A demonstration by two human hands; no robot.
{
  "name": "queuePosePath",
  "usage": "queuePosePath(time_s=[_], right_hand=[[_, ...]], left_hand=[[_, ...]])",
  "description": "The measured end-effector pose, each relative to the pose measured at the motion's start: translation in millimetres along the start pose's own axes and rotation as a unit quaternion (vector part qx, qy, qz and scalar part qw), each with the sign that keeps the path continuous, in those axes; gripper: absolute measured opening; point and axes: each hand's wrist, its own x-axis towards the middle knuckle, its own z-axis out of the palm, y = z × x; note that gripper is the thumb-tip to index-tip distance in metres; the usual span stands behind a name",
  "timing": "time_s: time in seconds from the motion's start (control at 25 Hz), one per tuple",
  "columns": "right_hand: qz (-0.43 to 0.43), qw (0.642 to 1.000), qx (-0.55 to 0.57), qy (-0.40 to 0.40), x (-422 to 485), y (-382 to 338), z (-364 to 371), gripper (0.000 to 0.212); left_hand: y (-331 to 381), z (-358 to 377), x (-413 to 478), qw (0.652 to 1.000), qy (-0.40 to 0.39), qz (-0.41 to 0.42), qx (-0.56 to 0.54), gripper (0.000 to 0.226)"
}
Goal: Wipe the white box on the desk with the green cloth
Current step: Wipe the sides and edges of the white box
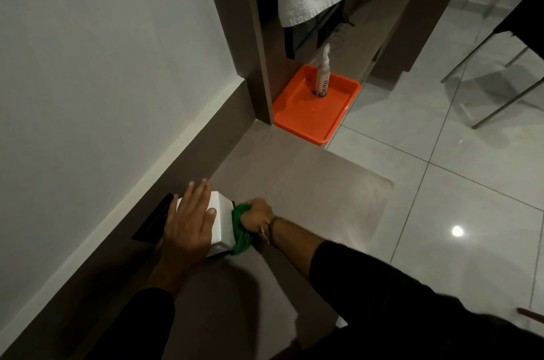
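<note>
The white box (219,221) stands on the desk (309,183) close to its wall-side edge, well back from the desk's open edge beside the tiled floor (441,153). Its long axis appears to run roughly along that wall-side edge, one short end toward the far corner where the orange tray (297,118) sits and the other toward the person; the top face looks tilted slightly, though this is hard to judge.

The left hand (185,224) lies flat over the top, fingers spread and extended, pressing down rather than gripping. This most likely pins the box so it cannot slide while being rubbed. The right hand (259,214) has its grip closed into a fist around the bunched green cloth (241,230), which is pressed against the side of the box facing the open desk. Bunching the cloth gives a firm pad for scrubbing that side.

A dark flat object (153,220) lies between the box and the wall. A spray bottle (323,77) stands upright in the tray, well apart from the work.
</note>
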Motion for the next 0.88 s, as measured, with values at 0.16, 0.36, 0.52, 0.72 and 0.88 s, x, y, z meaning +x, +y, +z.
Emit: queuePosePath(time_s=[0.16, 0.36, 0.52, 0.72, 0.88], right_hand=[[-0.030, 0.999, -0.035, 0.010, 8.7, -28.4, -7.6, 0.043], [-0.059, 0.998, 0.005, -0.024, -32.7, 23.6, 6.3, 0.022], [-0.142, 0.986, 0.080, 0.043, -37.5, -10.7, 5.0, 0.035], [-0.297, 0.948, 0.080, 0.084, -64.5, 8.8, 14.5, 0.046], [-0.311, 0.946, 0.074, 0.045, -96.8, 70.0, 28.9, 0.061]], left_hand=[[-2.0, -1.1, 8.8, 0.994, -0.061, -0.084, -0.042, 0.061], [-6.4, -0.5, 9.8, 0.991, -0.094, -0.088, -0.032, 0.064], [-5.6, -2.3, 8.5, 0.990, -0.104, -0.091, -0.041, 0.065], [-5.6, -3.3, 9.6, 0.987, -0.112, -0.098, -0.054, 0.065], [-6.8, -2.9, 8.1, 0.988, -0.110, -0.090, -0.058, 0.063]])
